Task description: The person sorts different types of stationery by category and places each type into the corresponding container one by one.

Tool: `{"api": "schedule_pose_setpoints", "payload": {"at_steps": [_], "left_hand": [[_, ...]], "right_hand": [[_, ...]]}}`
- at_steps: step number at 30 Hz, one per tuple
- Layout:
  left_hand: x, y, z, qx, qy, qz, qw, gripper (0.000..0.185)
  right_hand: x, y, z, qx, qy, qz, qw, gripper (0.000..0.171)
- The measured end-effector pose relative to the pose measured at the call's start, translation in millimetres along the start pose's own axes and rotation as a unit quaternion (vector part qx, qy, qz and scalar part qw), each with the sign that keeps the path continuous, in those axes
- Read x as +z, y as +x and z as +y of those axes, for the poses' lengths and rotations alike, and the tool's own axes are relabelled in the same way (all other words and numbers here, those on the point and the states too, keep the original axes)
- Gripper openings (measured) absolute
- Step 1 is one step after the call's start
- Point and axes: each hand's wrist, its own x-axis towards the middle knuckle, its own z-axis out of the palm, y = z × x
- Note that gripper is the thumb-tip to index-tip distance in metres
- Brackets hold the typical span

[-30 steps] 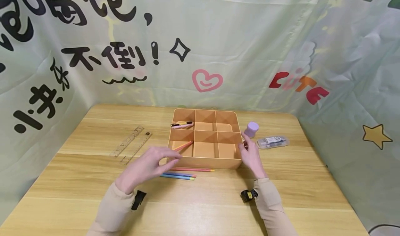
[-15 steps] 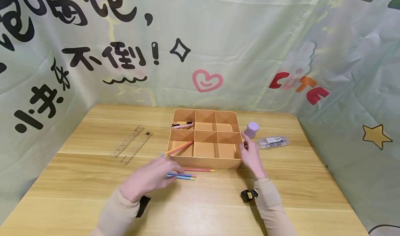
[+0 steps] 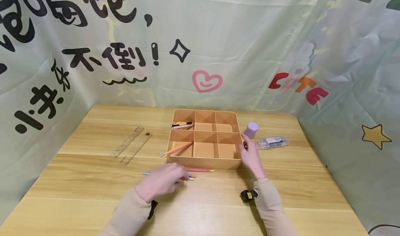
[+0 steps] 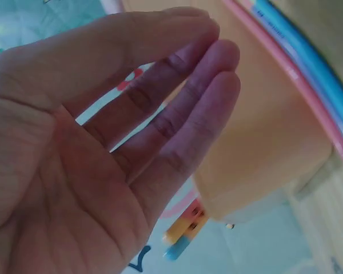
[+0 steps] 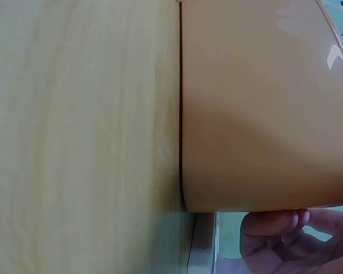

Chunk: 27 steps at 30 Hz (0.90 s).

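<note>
An orange storage box (image 3: 206, 163) with several compartments stands mid-table. In the head view, my left hand (image 3: 165, 180) is over the blue pencils (image 3: 192, 179) in front of it, covering their middles. The left wrist view shows this hand (image 4: 131, 125) with fingers loosely bent and nothing between them, the blue pencil (image 4: 303, 51) and pink pencil (image 4: 291, 68) beyond the fingertips. My right hand (image 3: 251, 157) holds the box's right wall, its curled fingers (image 5: 268, 222) against the outside. Two pencils (image 3: 176, 149) lean in the front-left compartment, ends sticking out over the rim.
Pens (image 3: 182, 125) lie in the back-left compartment. Two clear rulers (image 3: 128, 141) (image 3: 137, 148) lie left of the box. A purple round-topped object (image 3: 251, 129) and a clear plastic case (image 3: 273, 142) sit to its right. A printed cloth (image 3: 243, 55) hangs behind the table.
My left hand has left the two pencils in the front-left compartment and moved down and right over the blue pencils. My right hand has stayed at the box.
</note>
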Motion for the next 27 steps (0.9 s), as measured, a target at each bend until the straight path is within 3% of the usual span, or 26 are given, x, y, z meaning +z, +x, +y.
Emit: {"api": "schedule_pose_setpoints", "payload": {"at_steps": [9, 20, 27], "left_hand": [[13.2, 1.4, -2.5, -0.022, 0.034, 0.013, 0.9991, 0.025], [21.2, 0.3, -12.0, -0.003, 0.049, 0.049, 0.9976, 0.023], [24.1, 3.1, -16.2, -0.016, 0.056, 0.048, 0.9971, 0.018]], "right_hand": [[0, 0, 0, 0.002, 0.003, -0.002, 1.000, 0.048], [0, 0, 0, -0.001, 0.005, -0.001, 1.000, 0.048], [0, 0, 1, 0.000, 0.004, 0.000, 1.000, 0.049]]}}
